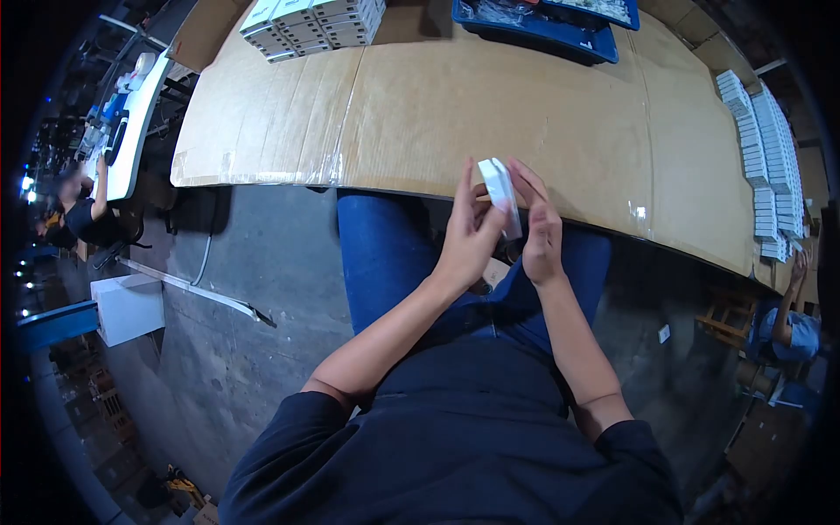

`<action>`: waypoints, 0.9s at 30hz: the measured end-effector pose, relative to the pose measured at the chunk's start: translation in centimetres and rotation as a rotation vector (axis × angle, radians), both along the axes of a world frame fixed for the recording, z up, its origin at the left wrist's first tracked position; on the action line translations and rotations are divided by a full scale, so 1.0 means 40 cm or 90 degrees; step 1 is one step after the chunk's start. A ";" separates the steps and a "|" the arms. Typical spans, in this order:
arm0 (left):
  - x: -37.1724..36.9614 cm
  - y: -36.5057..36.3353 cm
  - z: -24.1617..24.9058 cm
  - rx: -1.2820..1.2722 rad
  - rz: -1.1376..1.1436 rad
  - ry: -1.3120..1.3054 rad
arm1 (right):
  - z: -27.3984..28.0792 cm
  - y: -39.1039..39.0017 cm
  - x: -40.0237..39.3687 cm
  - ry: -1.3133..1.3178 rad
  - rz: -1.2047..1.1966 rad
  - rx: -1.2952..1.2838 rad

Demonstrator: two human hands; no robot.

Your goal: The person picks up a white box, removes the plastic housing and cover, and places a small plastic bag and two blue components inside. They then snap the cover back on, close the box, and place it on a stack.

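A small white box is held upright just off the near edge of the cardboard-covered table. My left hand grips it, thumb on its near face and fingers behind. On the box's right side, my right hand has its fingers raised and apart, close to the box; whether the fingertips touch it I cannot tell. Both hands are above my lap.
Stacked white boxes stand at the far left of the table, blue trays with small plastic bags at the far middle. More white boxes line the right edge. A person sits far left, another person far right.
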State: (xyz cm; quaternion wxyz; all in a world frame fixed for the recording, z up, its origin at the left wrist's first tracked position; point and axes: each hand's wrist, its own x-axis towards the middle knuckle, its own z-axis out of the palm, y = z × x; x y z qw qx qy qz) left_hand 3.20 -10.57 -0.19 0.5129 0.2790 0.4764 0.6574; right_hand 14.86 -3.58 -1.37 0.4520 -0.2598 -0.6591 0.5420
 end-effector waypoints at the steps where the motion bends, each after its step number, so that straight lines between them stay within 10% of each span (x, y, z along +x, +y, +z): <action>1: -0.006 0.004 0.014 -0.006 0.043 -0.036 | 0.008 0.004 0.008 -0.049 0.010 0.054; 27: -0.009 0.019 -0.052 -0.062 0.018 -0.040 | -0.068 -0.018 -0.006 -0.295 -0.093 0.420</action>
